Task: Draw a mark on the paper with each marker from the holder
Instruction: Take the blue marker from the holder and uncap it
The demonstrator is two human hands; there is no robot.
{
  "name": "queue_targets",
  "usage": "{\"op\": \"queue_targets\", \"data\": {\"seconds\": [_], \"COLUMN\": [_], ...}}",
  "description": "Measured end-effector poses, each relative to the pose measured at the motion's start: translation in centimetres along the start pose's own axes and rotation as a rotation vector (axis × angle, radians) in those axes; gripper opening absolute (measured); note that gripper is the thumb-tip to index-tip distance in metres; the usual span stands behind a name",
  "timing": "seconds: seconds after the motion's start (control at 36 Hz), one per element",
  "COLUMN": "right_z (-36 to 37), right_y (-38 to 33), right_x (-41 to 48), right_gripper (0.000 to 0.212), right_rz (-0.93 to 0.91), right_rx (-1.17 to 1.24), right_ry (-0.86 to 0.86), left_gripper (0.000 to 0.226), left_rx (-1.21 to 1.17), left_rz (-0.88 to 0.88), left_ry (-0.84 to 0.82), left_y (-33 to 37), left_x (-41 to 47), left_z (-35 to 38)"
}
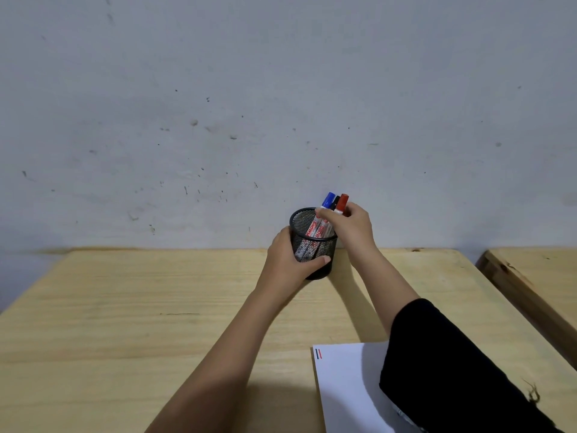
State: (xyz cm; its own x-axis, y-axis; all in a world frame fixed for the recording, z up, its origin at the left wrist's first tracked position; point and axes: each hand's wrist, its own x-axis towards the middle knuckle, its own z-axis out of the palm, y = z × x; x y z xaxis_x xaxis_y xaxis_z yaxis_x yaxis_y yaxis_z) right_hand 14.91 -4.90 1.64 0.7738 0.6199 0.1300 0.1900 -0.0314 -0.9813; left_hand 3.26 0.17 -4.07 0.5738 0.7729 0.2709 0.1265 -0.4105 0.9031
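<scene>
A black mesh holder (315, 245) stands near the far edge of the wooden table (156, 307), against the wall. My left hand (288, 260) wraps around its left side. Three markers stick out of it: blue cap (327, 200), black cap (335, 201) and red cap (342, 203). My right hand (349, 226) is at the rim, its fingers closed on the markers just below their caps. A white sheet of paper (346, 385) lies at the near right, partly under my black sleeve, with short red, black and blue lines (318, 354) in its top-left corner.
A stained grey wall (249, 104) rises directly behind the table. A second wooden table (537, 276) stands to the right across a narrow gap. My black sleeve (452, 370) covers the right part of the paper.
</scene>
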Motion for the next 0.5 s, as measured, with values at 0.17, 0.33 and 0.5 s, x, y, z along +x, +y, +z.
{"op": "queue_targets", "data": {"seconds": [0.17,0.33,0.5], "right_z": [0.4,-0.2,-1.2], "right_y": [-0.1,-0.2,-1.6], "right_x": [-0.1,-0.7,-1.2], "right_gripper": [0.016,0.021,0.017], "right_rz": [-0.001,-0.089,-0.164], "right_rx": [-0.001,0.010,0.159], "right_ry": [0.029,0.054,0.045], "left_gripper": [0.072,0.067,0.062], "left_rx": [-0.008,-0.033,-0.052], "left_rz": [0.002,0.002,0.003], "left_ry": [-0.005,-0.012,-0.007], "left_y": [0.1,0.1,0.2], "left_x": [-0.1,-0.1,-0.3], "left_z": [-0.1,-0.1,0.0]}}
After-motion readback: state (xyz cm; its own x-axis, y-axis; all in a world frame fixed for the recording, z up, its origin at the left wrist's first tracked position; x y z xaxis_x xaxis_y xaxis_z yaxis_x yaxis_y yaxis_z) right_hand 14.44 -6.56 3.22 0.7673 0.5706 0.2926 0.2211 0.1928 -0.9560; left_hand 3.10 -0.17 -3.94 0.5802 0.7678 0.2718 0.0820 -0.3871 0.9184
